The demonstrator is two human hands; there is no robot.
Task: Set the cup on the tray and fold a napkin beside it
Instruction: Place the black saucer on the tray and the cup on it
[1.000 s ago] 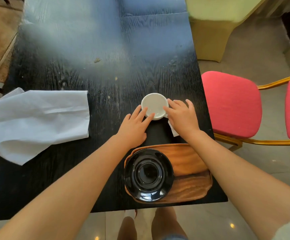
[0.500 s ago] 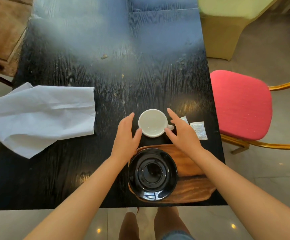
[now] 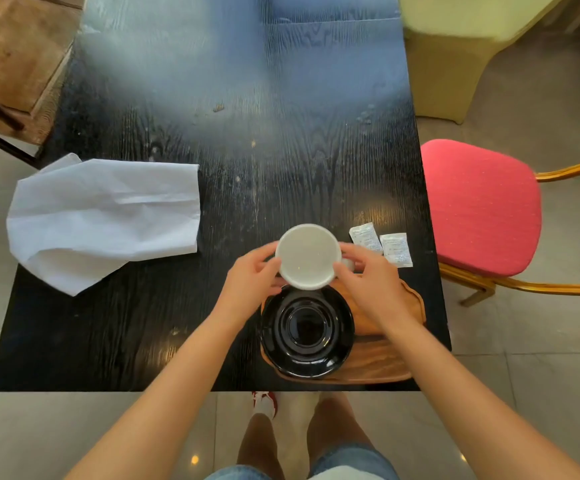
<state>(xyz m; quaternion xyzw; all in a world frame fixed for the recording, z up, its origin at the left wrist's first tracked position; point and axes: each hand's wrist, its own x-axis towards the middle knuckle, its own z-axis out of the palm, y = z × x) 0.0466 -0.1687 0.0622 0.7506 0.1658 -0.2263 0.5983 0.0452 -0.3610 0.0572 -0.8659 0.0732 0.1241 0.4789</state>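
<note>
I see both hands, left hand [image 3: 250, 282] and right hand [image 3: 368, 282], fingers clamped on the empty white cup [image 3: 307, 256]. A bare black saucer [image 3: 307, 329] sits on the wooden tray [image 3: 385, 365] at the bench's near edge.

One head-worn wide-angle view looks steeply down and forward from above the near edge of the desk [image 3: 143, 323], close over it; floor and the person's legs show at 6 o'clock, chairs at 3 o'clock

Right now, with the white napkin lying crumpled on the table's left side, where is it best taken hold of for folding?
Probably at the napkin's straight right edge, pinching its two right corners, coming from the near right. That edge lies flat and square on the table, while the left end is bunched and hangs over the table's edge.
</note>
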